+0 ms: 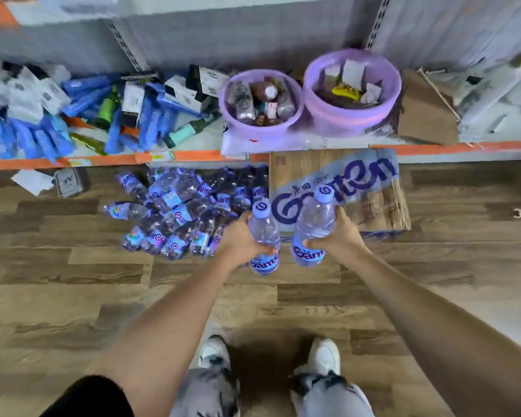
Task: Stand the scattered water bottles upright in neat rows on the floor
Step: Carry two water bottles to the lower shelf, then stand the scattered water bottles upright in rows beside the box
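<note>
A heap of clear water bottles with purple labels [181, 212] lies scattered on the wooden floor, below the shelf edge. My left hand [238, 239] grips one bottle [263, 236] round its middle, cap pointing up and away. My right hand [340, 233] grips a second bottle [313, 227], tilted slightly right. Both bottles are side by side, a small gap between them, their bases at or just above the floor in front of the cardboard box.
A printed cardboard box [370, 200] sits on the floor right of the heap. Behind runs a low shelf with an orange edge [463, 147], holding two purple basins [352, 91] and a pile of blue packets [73, 115]. My shoes [268, 356] stand near the bottom.
</note>
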